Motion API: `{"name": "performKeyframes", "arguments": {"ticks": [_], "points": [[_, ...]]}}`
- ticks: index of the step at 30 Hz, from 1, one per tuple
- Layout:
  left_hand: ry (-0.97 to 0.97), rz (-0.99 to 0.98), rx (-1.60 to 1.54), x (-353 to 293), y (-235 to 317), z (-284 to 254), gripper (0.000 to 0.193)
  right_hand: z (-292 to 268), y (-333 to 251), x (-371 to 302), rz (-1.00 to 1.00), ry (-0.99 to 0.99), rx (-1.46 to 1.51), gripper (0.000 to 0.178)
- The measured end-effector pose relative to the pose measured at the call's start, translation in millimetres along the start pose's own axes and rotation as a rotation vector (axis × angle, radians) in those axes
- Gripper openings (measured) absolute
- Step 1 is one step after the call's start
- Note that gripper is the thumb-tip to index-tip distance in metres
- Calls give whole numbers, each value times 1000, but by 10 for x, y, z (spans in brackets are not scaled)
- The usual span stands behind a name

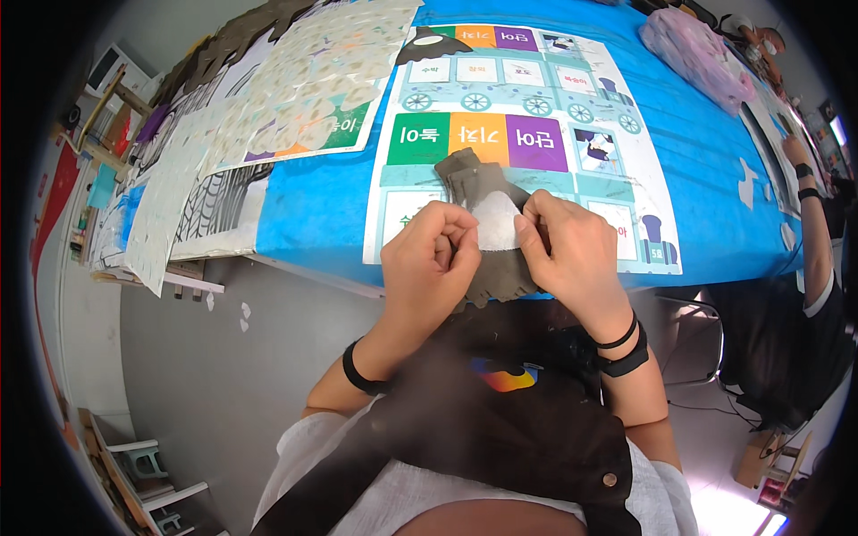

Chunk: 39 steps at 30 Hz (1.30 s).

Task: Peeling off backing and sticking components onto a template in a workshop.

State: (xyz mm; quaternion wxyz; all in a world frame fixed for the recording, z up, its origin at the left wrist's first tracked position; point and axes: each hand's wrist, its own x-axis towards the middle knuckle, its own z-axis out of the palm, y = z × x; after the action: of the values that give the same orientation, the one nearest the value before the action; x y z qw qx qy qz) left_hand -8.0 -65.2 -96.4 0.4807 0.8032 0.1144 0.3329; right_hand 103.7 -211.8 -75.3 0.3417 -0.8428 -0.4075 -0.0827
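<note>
In front of me, at the table's near edge, is a small bundle of dark grey-brown cut pieces, soft-looking with ragged edges. A white rounded patch lies on its top face. My left hand is closed in a pinch at the patch's left edge; what lies between its fingertips is hidden. On the other side, my right hand grips the bundle, its thumb against the patch's right edge and its fingers curled behind. Under the bundle lies a printed sheet with colored blocks and train drawings.
A blue cover spreads over the table. Another dark piece with a white oval rests on the sheet's far left corner. Speckled sheets overlap at left, and a pinkish plastic bag sits far right. Another person's arm reaches in at right.
</note>
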Motion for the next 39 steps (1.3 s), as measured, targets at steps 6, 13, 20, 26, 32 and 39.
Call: {"name": "performKeyframes", "arguments": {"ticks": [6,13,20,26,32,39], "points": [[-11,43,37,15,15,15,12,-16,9,-21,30,-8,9,16],[15,-134,-285,19,-33,-18,10,66,43,-40,-74,66,24,16],[-31,-141,-285,33,-43,-106,11,27,48,-35,-14,17,21,17],[-39,-200,-365,28,-39,-140,18,-44,-52,-56,104,-22,76,18],[-56,-174,-166,102,-15,-106,27,24,-272,-255,-348,176,-133,37],[-188,-215,-157,161,-43,-217,29,114,-217,-483,-285,-131,-196,69]]}}
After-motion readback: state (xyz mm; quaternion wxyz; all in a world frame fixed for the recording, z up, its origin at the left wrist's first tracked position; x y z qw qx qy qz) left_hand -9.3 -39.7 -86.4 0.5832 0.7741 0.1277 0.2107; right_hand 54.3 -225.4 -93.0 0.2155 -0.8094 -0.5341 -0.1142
